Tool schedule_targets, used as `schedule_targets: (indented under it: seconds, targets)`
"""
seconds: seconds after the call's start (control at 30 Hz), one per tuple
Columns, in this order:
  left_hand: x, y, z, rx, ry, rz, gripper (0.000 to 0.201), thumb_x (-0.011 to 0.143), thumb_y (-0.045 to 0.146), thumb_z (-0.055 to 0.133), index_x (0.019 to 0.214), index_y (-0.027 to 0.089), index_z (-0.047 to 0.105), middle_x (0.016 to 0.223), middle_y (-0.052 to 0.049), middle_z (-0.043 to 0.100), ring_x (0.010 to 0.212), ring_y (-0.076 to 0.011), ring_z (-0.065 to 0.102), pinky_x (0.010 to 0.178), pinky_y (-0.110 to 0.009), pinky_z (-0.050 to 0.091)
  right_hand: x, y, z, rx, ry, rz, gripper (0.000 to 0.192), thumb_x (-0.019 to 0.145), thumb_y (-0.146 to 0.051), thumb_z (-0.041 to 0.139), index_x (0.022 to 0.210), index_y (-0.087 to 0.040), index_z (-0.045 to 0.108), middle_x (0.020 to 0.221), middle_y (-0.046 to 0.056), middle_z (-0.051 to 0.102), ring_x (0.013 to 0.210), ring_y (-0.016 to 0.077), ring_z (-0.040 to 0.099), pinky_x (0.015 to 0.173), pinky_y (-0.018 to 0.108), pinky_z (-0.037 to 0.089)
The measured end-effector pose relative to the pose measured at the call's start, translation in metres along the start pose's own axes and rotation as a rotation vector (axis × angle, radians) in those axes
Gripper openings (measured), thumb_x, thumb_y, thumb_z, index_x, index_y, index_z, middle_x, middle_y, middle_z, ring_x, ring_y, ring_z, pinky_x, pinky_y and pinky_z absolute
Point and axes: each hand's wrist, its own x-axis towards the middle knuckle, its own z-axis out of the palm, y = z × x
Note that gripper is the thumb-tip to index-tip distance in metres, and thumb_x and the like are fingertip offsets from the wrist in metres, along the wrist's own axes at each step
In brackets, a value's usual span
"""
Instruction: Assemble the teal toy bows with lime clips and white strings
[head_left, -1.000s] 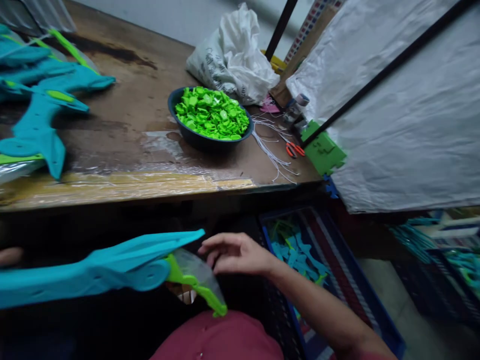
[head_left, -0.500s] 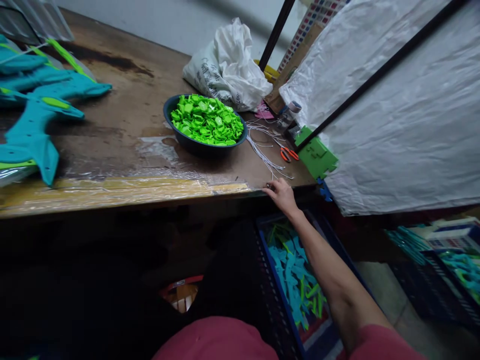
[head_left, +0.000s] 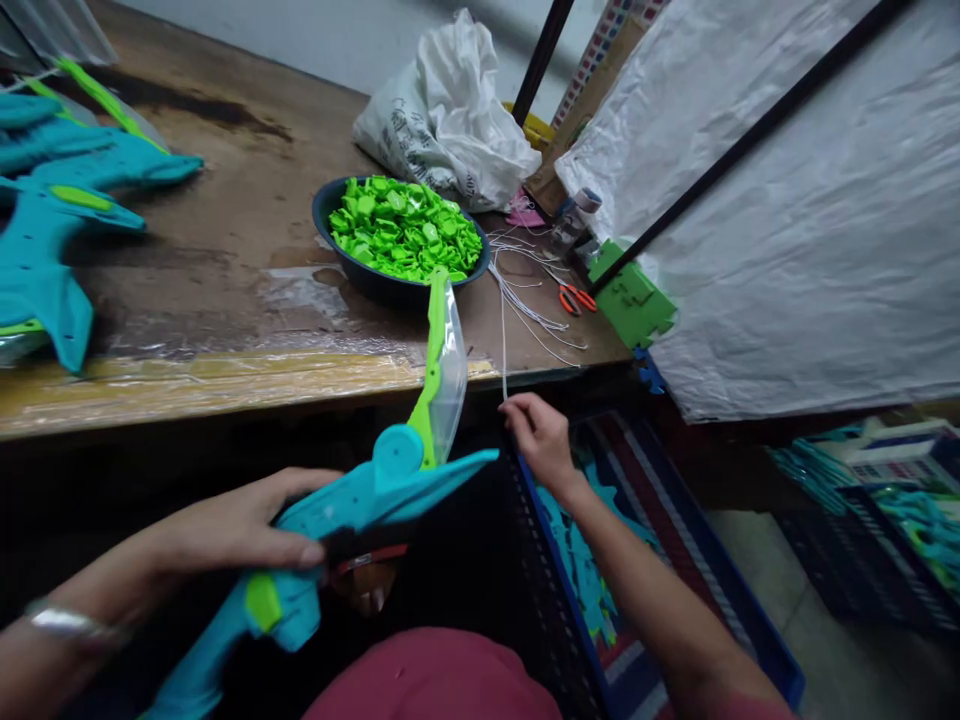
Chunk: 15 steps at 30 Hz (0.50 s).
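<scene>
My left hand grips a teal plastic toy bow below the table's front edge. The bow has a green limb in a clear plastic sleeve that points up toward the table. My right hand pinches a thin white string, which runs up to a loose bundle of white strings on the table. A dark bowl full of small green plastic parts stands on the wooden table just behind the green limb.
More teal bows lie at the table's left. A white bag, orange scissors and a green block sit at the back right. A blue crate with teal pieces stands on the floor under my right arm.
My left hand has brought the teal bow back into view, its green limb raised. My right hand has come back from the table edge, now pinching a white string.
</scene>
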Motion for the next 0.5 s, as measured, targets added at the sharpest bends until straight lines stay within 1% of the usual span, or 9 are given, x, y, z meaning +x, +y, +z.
schedule_targets:
  seconds: [0.1,0.17,0.23,0.27,0.3,0.37,0.4,0.43,0.5]
  targets:
    - [0.037,0.001,0.015,-0.014,-0.047,-0.059,0.066,0.072,0.044,0.075,0.128,0.010,0.067,0.086,-0.012,0.075,0.077,-0.0262,0.072,0.070,-0.034,0.058,-0.033,-0.040,0.029,0.123,-0.178,-0.168,0.016,0.102,-0.026,0.053,0.096,-0.021,0.067,0.089,0.005,0.074,0.081,0.0158,0.070,0.074,0.026,0.056]
    - [0.059,-0.001,0.018,-0.021,-0.079,-0.108,0.064,0.072,0.043,0.076,0.126,0.009,0.068,0.082,-0.011,0.073,0.075,-0.0252,0.071,0.069,-0.033,0.058,-0.054,-0.062,0.046,0.226,-0.289,-0.257,0.016,0.101,-0.023,0.054,0.096,-0.020,0.069,0.091,0.006,0.076,0.085,0.0167,0.072,0.076,0.027,0.058]
    - [0.075,-0.005,0.016,-0.024,-0.091,-0.162,0.059,0.069,0.040,0.079,0.120,0.009,0.070,0.082,-0.010,0.073,0.074,-0.0233,0.069,0.066,-0.030,0.057,-0.073,-0.077,0.060,0.386,-0.409,-0.232,0.018,0.101,-0.022,0.054,0.096,-0.018,0.070,0.093,0.009,0.077,0.087,0.0178,0.072,0.080,0.029,0.058]
    - [0.079,-0.007,0.015,-0.027,-0.085,-0.186,0.056,0.068,0.038,0.081,0.115,0.010,0.072,0.083,-0.009,0.073,0.073,-0.0219,0.069,0.064,-0.029,0.056,-0.080,-0.082,0.065,0.520,-0.465,-0.134,0.015,0.098,-0.023,0.058,0.094,-0.018,0.072,0.092,0.008,0.077,0.087,0.0182,0.072,0.081,0.030,0.058]
    - [0.080,-0.010,0.013,-0.028,-0.077,-0.205,0.052,0.066,0.037,0.083,0.109,0.011,0.073,0.084,-0.009,0.073,0.072,-0.0203,0.068,0.063,-0.027,0.055,-0.087,-0.085,0.070,0.677,-0.498,0.021,0.011,0.094,-0.025,0.066,0.090,-0.018,0.073,0.090,0.007,0.077,0.085,0.0185,0.072,0.081,0.030,0.058]
    - [0.076,-0.014,0.011,0.002,-0.093,-0.235,0.043,0.064,0.038,0.085,0.097,0.012,0.074,0.084,-0.007,0.073,0.071,-0.0172,0.065,0.063,-0.024,0.053,-0.093,-0.086,0.078,0.968,-0.454,0.384,0.015,0.087,-0.034,0.075,0.084,-0.019,0.073,0.086,0.004,0.076,0.082,0.0182,0.072,0.081,0.030,0.058]
    - [0.072,-0.016,0.011,0.033,-0.119,-0.254,0.041,0.065,0.039,0.085,0.094,0.013,0.074,0.083,-0.005,0.072,0.070,-0.0160,0.064,0.063,-0.023,0.052,-0.092,-0.084,0.082,1.078,-0.394,0.533,0.022,0.087,-0.042,0.074,0.085,-0.020,0.073,0.087,0.005,0.077,0.083,0.0189,0.072,0.082,0.032,0.058]
    - [0.066,-0.019,0.012,0.076,-0.153,-0.275,0.039,0.065,0.040,0.085,0.092,0.013,0.074,0.081,-0.004,0.072,0.070,-0.0152,0.062,0.063,-0.022,0.051,-0.088,-0.080,0.087,1.151,-0.329,0.638,0.029,0.090,-0.049,0.069,0.091,-0.020,0.073,0.093,0.006,0.077,0.087,0.0204,0.073,0.084,0.034,0.059]
    - [0.053,-0.026,0.013,0.179,-0.212,-0.317,0.040,0.066,0.043,0.084,0.093,0.014,0.075,0.081,-0.002,0.071,0.071,-0.0143,0.059,0.062,-0.020,0.048,-0.073,-0.068,0.093,1.219,-0.238,0.723,0.044,0.096,-0.059,0.053,0.108,-0.021,0.070,0.109,0.010,0.076,0.099,0.0238,0.074,0.088,0.042,0.060]
